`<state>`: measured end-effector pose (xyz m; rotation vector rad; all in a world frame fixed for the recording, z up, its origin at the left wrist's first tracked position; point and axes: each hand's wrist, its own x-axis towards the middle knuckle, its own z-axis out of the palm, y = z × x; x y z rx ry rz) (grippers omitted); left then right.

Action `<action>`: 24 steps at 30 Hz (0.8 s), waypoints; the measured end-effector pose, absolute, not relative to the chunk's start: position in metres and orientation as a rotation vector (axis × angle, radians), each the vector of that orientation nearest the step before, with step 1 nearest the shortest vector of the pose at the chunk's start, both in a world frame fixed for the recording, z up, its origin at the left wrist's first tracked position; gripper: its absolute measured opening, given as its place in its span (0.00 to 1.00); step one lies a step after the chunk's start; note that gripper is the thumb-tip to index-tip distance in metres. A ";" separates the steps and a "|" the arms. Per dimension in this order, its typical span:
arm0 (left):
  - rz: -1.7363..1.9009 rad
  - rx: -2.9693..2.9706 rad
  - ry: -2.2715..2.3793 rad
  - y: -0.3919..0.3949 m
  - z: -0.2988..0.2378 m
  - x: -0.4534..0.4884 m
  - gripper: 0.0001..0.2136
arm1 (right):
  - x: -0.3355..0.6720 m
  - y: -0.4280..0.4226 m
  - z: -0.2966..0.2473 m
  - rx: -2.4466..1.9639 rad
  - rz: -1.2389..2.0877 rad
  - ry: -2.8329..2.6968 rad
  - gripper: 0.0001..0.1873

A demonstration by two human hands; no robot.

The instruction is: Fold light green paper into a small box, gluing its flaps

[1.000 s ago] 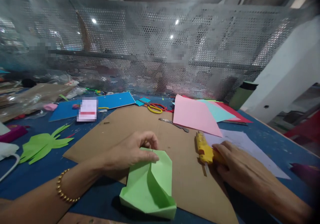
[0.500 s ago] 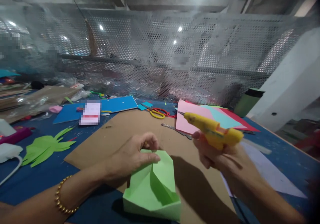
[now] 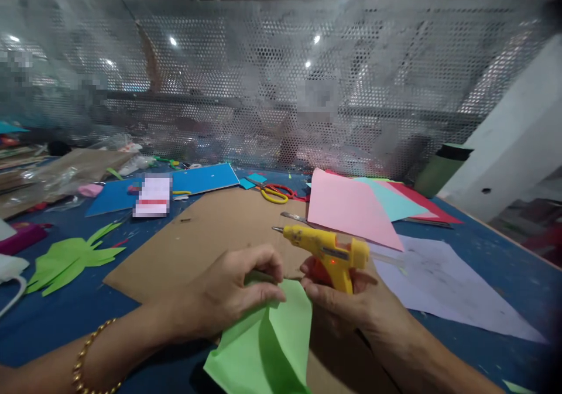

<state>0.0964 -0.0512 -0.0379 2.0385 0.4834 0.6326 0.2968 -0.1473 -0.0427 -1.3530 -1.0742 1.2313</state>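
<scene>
My left hand (image 3: 235,291) pinches the top edge of a folded light-green paper (image 3: 272,341) that lies on a brown cardboard sheet (image 3: 211,230). My right hand (image 3: 351,303) grips a yellow glue gun (image 3: 325,247) just right of the paper, its nozzle pointing left above the cardboard. A small red light shows on the gun's body. Both hands are close together over the paper's upper edge. A gold bead bracelet (image 3: 88,359) is on my left wrist.
On the blue table: pink, teal and red paper sheets (image 3: 351,206), a white sheet (image 3: 439,283), scissors with red and yellow handles (image 3: 274,192), a metal tool (image 3: 292,216), a green leaf-shaped cutout (image 3: 74,256), blue card (image 3: 193,180). A perforated metal screen stands behind. A green cup (image 3: 441,168) is at the right.
My right hand picked the glue gun up off the cardboard, lifted it, then brought it down and left beside the green paper. My left hand stayed on the paper.
</scene>
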 end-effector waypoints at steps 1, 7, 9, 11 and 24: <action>0.630 2.057 0.471 -0.051 -0.038 0.096 0.04 | 0.297 -0.147 -0.043 -1.332 1.258 -1.083 0.20; 0.574 2.149 0.454 -0.053 -0.038 0.093 0.02 | 0.298 -0.148 -0.041 -1.348 1.330 -1.073 0.23; 0.560 2.185 0.444 -0.053 -0.039 0.093 0.02 | 0.298 -0.148 -0.041 -1.371 1.323 -1.098 0.23; 0.565 2.222 0.419 -0.053 -0.040 0.093 0.03 | 0.299 -0.149 -0.042 -1.395 1.306 -1.139 0.22; 0.581 2.295 0.377 -0.052 -0.042 0.092 0.02 | 0.297 -0.152 -0.043 -1.371 1.235 -1.161 0.15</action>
